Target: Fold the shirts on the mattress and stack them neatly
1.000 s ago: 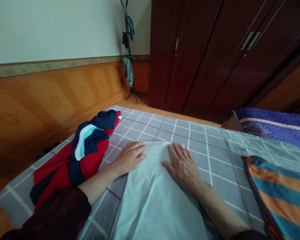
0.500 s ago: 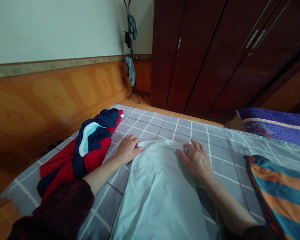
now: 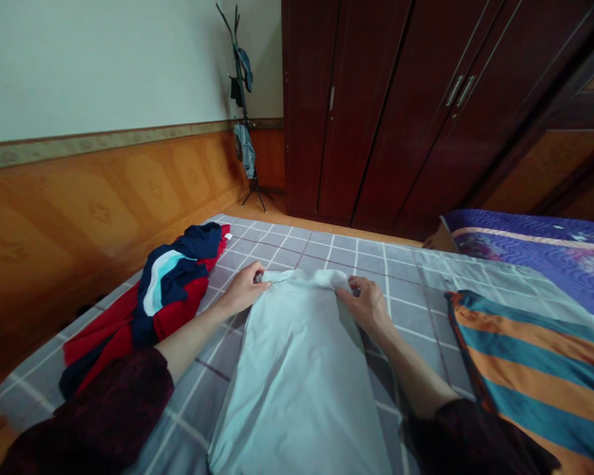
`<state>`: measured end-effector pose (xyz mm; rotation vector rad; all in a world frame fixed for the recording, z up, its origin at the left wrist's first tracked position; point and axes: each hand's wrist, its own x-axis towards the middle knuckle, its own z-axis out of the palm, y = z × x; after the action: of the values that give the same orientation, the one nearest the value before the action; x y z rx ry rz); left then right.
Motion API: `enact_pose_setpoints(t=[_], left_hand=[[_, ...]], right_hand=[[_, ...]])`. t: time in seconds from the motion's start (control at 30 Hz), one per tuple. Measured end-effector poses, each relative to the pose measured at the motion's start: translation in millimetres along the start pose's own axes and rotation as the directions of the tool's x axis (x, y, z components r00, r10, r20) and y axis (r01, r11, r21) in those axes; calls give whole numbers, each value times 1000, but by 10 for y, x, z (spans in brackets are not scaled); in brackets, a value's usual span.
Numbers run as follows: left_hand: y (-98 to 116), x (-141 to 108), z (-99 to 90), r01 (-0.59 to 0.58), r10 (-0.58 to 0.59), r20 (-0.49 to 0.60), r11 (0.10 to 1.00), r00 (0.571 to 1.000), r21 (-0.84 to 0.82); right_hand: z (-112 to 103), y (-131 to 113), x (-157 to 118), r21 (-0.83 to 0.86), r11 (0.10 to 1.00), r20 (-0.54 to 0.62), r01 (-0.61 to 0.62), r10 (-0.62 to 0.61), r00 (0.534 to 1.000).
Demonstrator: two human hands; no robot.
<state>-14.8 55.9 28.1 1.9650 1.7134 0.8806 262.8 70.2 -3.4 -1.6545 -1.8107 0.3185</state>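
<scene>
A pale, light-coloured garment (image 3: 301, 369) lies lengthwise in front of me on the checked bedsheet (image 3: 406, 310); its kind is not plain. My left hand (image 3: 245, 287) pinches the far left corner between thumb and fingers. At the far right corner, my right hand (image 3: 366, 303) grips the cloth the same way. The far edge between both hands is bunched and slightly raised. Its near end runs out of view at the bottom.
To the left lies a crumpled red and navy garment (image 3: 178, 284). An orange and teal striped cloth (image 3: 539, 363) is spread at right. Beyond the bed stand a coat rack (image 3: 245, 105) and a dark red wardrobe (image 3: 356, 119). A purple quilted cover (image 3: 534, 244) shows at far right.
Both hands have gone from resting with loose fingers at the far corners to pinching them. The garment's far edge has lifted and wrinkled. My view has shifted a little to the right.
</scene>
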Motion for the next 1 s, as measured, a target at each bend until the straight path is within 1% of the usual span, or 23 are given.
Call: enact_pose_setpoints(t=[0.1,0.2,0.27,0.3,0.37,0.43,0.47,0.5,0.53,0.57,0.6,0.63,0.67,0.7,0.73,0.77,0.8,0.83,0.87,0.93,1.0], left_hand=[[159,326,-1,-18,17,-37,999,999,-31],[291,649,72,-31,29,-60,999,998,-39],[339,735,97,-34,32,-57,999,998,-41],[352,716,86,-37,35,-51,998,998,-45],[360,548,5,-45,44,-20,997,999,-64],[344,235,-136,-56,58,31,995,998,-86],[329,46,-214,-57,62,60,994,996,-94],[307,-150,-289,-51,60,86,994,995,-97],[280,-343,-353,-36,47,107,995,993,-98],[247,-521,-402,-5,19,132,995,991,-103],[209,-678,-435,37,-19,152,992,988,-119],[167,-808,-450,84,-58,176,986,983,-143],[125,-911,-450,130,-94,199,976,976,-176],[84,-987,-438,167,-120,219,964,968,-208],[47,-1039,-419,189,-132,241,954,962,-232],[16,-1073,-396,200,-133,263,948,955,-246],[-9,-1093,-372,201,-125,287,947,950,-251],[-27,-1105,-350,192,-111,309,950,945,-247],[-40,-1111,-332,176,-94,326,956,941,-233],[-51,-1122,-308,122,-52,340,975,939,-188],[-44,-1133,-300,66,-12,330,986,944,-153]], right_hand=[[-81,70,69,20,998,-83,-66,68,994],[-153,181,116,34,992,-183,-125,129,975],[-182,247,126,32,991,-210,-130,134,968],[-191,266,125,27,992,-215,-125,128,968],[-201,252,110,11,996,-234,-89,89,968],[-202,146,68,6,1000,-232,-1,3,973],[-202,54,32,20,998,-204,53,-47,978],[-202,-63,-17,50,993,-140,111,-103,985],[-206,-200,-81,93,981,-38,171,-168,985],[-214,-352,-160,140,964,87,224,-237,968],[-226,-511,-252,185,941,225,282,-320,920],[-245,-668,-355,213,914,342,345,-400,850],[-268,-812,-466,223,885,426,408,-465,776],[-295,-935,-579,220,856,478,468,-513,713],[-323,-1029,-691,207,826,509,524,-549,663],[-350,-1089,-798,187,797,526,574,-575,626],[-376,-1112,-899,162,768,531,619,-597,602],[-399,-1099,-992,131,741,525,659,-615,588],[-418,-1054,-1077,91,717,505,691,-631,589],[-443,-896,-1225,5,691,443,723,-650,618],[-454,-712,-1343,-32,682,372,730,-670,642]])
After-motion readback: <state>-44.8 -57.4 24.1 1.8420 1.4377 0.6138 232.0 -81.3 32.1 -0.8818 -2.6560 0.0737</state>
